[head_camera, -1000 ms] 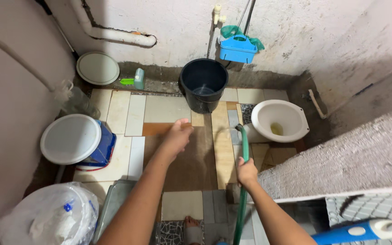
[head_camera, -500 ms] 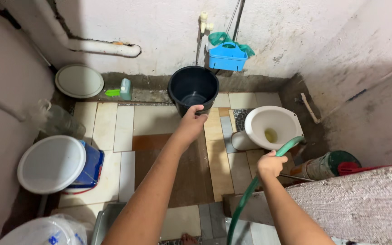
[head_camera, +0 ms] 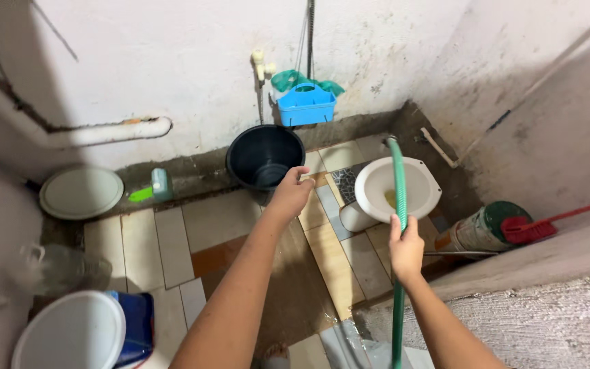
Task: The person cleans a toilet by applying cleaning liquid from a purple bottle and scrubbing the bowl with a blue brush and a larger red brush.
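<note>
My right hand (head_camera: pixel 405 247) grips a green hose (head_camera: pixel 399 198) that rises from the bottom of the view, its open end up near the rear edge of a white toilet bowl (head_camera: pixel 423 192). My left hand (head_camera: pixel 292 191) reaches forward, fingers curled at the near rim of a black bucket (head_camera: pixel 263 157) that stands on the tiled floor against the back wall. Whether the fingers actually grip the rim I cannot tell.
A blue basket (head_camera: pixel 306 104) hangs on the back wall beside a tap pipe (head_camera: pixel 260 68). A round white lid (head_camera: pixel 81 192) and a small bottle (head_camera: pixel 161 182) sit at the back left. A white-lidded blue bucket (head_camera: pixel 83 333) stands front left. A red broom (head_camera: pixel 534 227) lies right.
My view has moved closer and tilted up. My right hand has lifted the hose so that its end now stands over the toilet bowl. My left hand stays at the bucket's rim.
</note>
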